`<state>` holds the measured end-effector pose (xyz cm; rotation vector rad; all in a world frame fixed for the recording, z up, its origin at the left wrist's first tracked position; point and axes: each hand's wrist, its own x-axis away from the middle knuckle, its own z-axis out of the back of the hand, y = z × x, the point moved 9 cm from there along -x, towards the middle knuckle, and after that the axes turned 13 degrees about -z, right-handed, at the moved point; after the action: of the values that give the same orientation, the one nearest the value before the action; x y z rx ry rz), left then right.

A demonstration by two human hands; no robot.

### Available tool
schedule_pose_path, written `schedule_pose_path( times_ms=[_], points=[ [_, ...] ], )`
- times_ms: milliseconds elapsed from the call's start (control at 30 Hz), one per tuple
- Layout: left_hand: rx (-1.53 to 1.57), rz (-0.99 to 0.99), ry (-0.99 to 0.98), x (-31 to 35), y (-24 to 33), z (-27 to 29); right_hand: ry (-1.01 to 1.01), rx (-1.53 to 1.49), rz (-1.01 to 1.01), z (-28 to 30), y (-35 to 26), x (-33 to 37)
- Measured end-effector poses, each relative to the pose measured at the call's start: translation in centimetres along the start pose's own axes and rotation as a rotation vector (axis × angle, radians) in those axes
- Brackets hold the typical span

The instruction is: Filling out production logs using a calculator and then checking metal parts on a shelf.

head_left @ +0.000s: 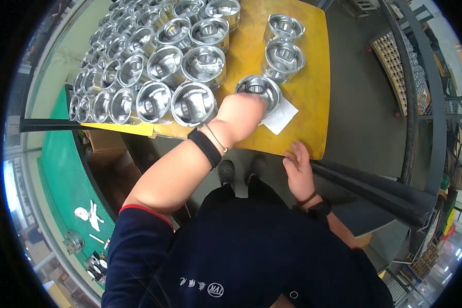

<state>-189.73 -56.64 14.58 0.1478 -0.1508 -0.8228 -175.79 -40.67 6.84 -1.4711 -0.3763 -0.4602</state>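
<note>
My left hand point(244, 115) reaches across the front of the yellow table and is closed on the near rim of a shiny metal engine piston point(273, 91). The hand hides its own fingertips. That piston sits hollow side up, partly over a white slip of paper point(282, 119). Beyond it stand two more pistons, a nearer one point(284, 57) and a farther one point(284, 26). My right hand point(299, 172) is at the table's front edge beside the paper, fingers apart, holding nothing.
Rows of pistons point(194, 104) crowd the left of the yellow table point(313, 77). Dark metal rails point(374, 192) run along the right. At the lower left, a green-topped bench point(61, 190) carries white gloves point(93, 215) and dial gauges point(96, 267). A loaded rack point(390, 72) stands far right.
</note>
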Motion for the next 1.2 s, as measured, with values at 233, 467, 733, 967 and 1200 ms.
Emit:
schedule_pose_path(
  times_ms=[233,467,733,967,1200],
  points=[
    [0.342,0.105,0.461,6.6,2.9,4.9,-0.403,-0.043,-0.319,-2.0,3.0,3.8],
    [0.832,0.396,0.428,11.0,4.0,-4.7,-0.62,-0.038,-0.307,-7.9,2.5,4.9],
    [0.775,0.558,0.367,18.4,1.4,-12.8,-0.321,0.178,-0.575,-8.3,11.2,1.8],
    [0.559,0.707,0.413,23.1,-4.8,-16.0,-0.08,-0.064,-0.603,-9.6,11.4,-3.0],
    [0.681,0.703,0.512,23.8,-6.0,-16.7,0.087,0.075,-0.595,-8.8,12.6,-4.5]
  ],
)
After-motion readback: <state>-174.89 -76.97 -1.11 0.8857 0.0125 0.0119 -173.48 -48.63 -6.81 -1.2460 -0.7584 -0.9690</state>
